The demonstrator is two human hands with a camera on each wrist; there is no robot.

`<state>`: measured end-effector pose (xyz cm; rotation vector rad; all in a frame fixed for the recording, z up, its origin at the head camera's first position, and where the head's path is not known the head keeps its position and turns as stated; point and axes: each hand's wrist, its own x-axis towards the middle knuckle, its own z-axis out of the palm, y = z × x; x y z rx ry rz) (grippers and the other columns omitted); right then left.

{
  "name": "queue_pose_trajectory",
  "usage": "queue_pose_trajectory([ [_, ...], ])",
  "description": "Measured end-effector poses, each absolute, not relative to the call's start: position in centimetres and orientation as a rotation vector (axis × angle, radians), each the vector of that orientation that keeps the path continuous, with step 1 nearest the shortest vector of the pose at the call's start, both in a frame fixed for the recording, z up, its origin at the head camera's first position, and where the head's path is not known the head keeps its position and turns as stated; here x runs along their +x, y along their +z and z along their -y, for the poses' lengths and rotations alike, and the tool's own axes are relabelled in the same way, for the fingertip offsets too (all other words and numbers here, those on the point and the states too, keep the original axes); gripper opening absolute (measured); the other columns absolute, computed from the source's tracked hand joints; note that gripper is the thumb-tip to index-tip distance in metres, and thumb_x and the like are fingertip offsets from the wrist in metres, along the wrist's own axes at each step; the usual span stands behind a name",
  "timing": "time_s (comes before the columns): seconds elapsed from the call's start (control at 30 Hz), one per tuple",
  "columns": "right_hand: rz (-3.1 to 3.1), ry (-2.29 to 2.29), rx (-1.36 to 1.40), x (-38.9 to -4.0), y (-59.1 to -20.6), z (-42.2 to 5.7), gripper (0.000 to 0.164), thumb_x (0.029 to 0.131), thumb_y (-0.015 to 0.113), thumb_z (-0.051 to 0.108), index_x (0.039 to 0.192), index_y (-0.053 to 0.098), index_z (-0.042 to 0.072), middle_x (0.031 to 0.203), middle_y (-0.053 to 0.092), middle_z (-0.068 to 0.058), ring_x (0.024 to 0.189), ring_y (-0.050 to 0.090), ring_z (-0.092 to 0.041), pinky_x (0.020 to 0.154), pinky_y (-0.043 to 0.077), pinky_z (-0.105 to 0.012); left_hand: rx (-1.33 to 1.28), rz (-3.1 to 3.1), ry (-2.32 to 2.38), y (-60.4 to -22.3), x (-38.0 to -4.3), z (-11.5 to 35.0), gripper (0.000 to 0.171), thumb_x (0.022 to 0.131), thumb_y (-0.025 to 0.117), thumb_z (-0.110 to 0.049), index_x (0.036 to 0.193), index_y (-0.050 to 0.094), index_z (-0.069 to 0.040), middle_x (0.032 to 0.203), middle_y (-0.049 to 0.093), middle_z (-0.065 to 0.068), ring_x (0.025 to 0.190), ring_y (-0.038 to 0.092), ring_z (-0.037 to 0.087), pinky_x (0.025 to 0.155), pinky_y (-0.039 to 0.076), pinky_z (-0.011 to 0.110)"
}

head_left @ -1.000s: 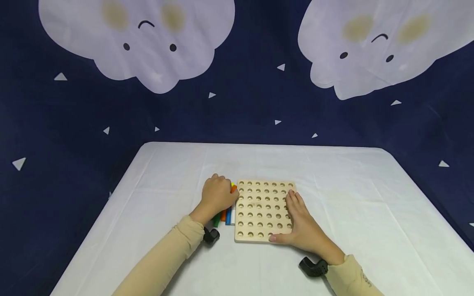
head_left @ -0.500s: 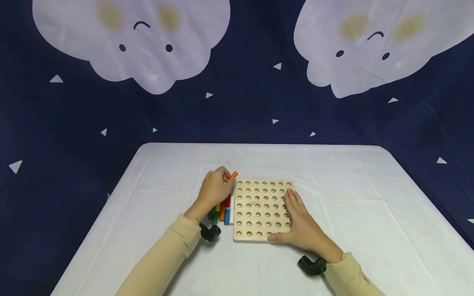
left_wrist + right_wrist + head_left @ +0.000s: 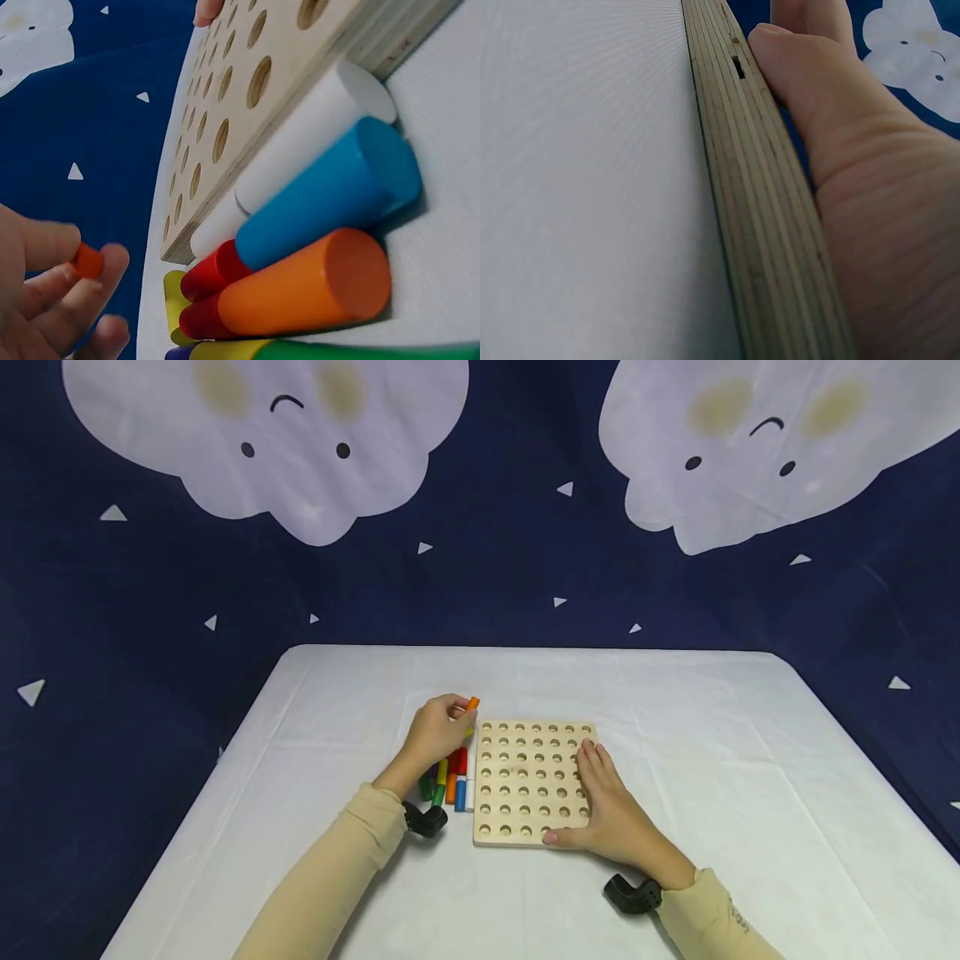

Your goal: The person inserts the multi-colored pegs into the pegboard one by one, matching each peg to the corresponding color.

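My left hand (image 3: 435,727) pinches a small orange peg (image 3: 473,702) between thumb and fingers, raised just beyond the board's far left corner. The left wrist view shows that orange peg (image 3: 88,261) end-on at the fingertips. A square wooden board (image 3: 531,777) with rows of round holes lies flat on the table; the visible holes are unfilled. My right hand (image 3: 618,818) rests on its near right corner, fingers stretched along the right side and thumb on the near edge. Along the board's left side lie white (image 3: 307,142), blue (image 3: 322,202), orange (image 3: 300,285) and red (image 3: 214,274) pegs.
Yellow (image 3: 174,300) and green (image 3: 360,351) pegs lie in the same cluster, partly under my left hand in the head view. A white cloth covers the table (image 3: 705,735). Behind it hangs a dark blue curtain (image 3: 495,593) with cloud prints.
My left hand has lifted the orange peg from the cluster beside the board and moved slightly away toward the far side, turning the peg more upright. My right hand has stayed on the board.
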<state>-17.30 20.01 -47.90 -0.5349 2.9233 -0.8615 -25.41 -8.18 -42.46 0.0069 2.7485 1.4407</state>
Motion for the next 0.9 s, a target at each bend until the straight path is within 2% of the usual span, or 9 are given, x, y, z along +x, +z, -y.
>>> queue_pose_trajectory([
  [0.07,-2.923,-0.861,-0.531,-17.3,-47.9,-20.0,0.141,0.059,0.075,0.08,0.158,0.011,0.003,0.168,0.0,-0.012,0.154,-0.002,-0.039,0.116,0.019,-0.066,0.018,-2.703,1.489,-42.5,-25.5,8.2,0.029,0.097,0.064,-0.028,0.117,0.066,-0.008,0.102,0.072,0.009,0.067,0.062,0.017,0.053,0.05,0.026],
  [0.27,-2.918,-0.865,-0.526,-17.4,-47.8,-20.1,0.141,0.059,0.075,0.081,0.158,0.011,0.004,0.168,-0.001,-0.011,0.154,-0.003,-0.038,0.116,0.019,-0.066,0.093,-2.591,1.627,-42.9,-26.1,8.0,0.023,0.091,0.073,-0.028,0.107,0.068,-0.012,0.097,0.074,0.003,0.081,0.06,0.017,0.066,0.047,0.026],
  [0.47,-2.919,-0.853,-0.526,-17.4,-47.7,-20.3,0.141,0.059,0.074,0.081,0.159,0.011,0.004,0.168,-0.001,-0.011,0.154,-0.003,-0.038,0.116,0.018,-0.066,0.241,-2.606,1.636,-43.4,-26.9,6.7,0.02,0.087,0.078,-0.023,0.102,0.072,-0.012,0.094,0.069,0.004,0.078,0.053,0.018,0.062,0.043,0.025],
  [0.57,-2.919,-0.852,-0.532,-17.5,-47.8,-20.3,0.141,0.06,0.074,0.081,0.159,0.01,0.004,0.168,-0.001,-0.011,0.154,-0.003,-0.038,0.117,0.018,-0.066,0.315,-2.649,1.543,-43.6,-27.2,6.0,0.019,0.087,0.078,-0.022,0.102,0.072,-0.013,0.091,0.069,0.002,0.076,0.056,0.017,0.064,0.046,0.026],
  [0.7,-2.917,-0.855,-0.536,-17.5,-47.9,-20.3,0.141,0.06,0.074,0.081,0.159,0.009,0.005,0.168,-0.001,-0.011,0.154,-0.003,-0.037,0.117,0.018,-0.066,0.357,-2.767,1.36,-44.0,-27.3,5.2,0.02,0.085,0.08,-0.024,0.102,0.073,-0.017,0.088,0.07,-0.003,0.083,0.063,0.016,0.077,0.052,0.032],
  [0.83,-2.91,-0.857,-0.532,-17.6,-47.9,-20.3,0.141,0.059,0.073,0.082,0.159,0.009,0.005,0.168,-0.002,-0.01,0.155,-0.004,-0.037,0.117,0.018,-0.065,0.383,-2.891,1.208,-44.2,-27.3,5.0,0.022,0.084,0.081,-0.026,0.102,0.074,-0.016,0.084,0.071,-0.005,0.093,0.062,0.017,0.096,0.048,0.038],
  [0.9,-2.912,-0.85,-0.53,-17.6,-47.9,-20.3,0.141,0.059,0.074,0.082,0.159,0.009,0.005,0.168,-0.002,-0.01,0.155,-0.004,-0.036,0.118,0.018,-0.064,0.394,-2.927,1.174,-44.1,-27.4,5.1,0.023,0.084,0.081,-0.026,0.103,0.075,-0.015,0.081,0.07,-0.005,0.094,0.06,0.018,0.098,0.046,0.038],
])
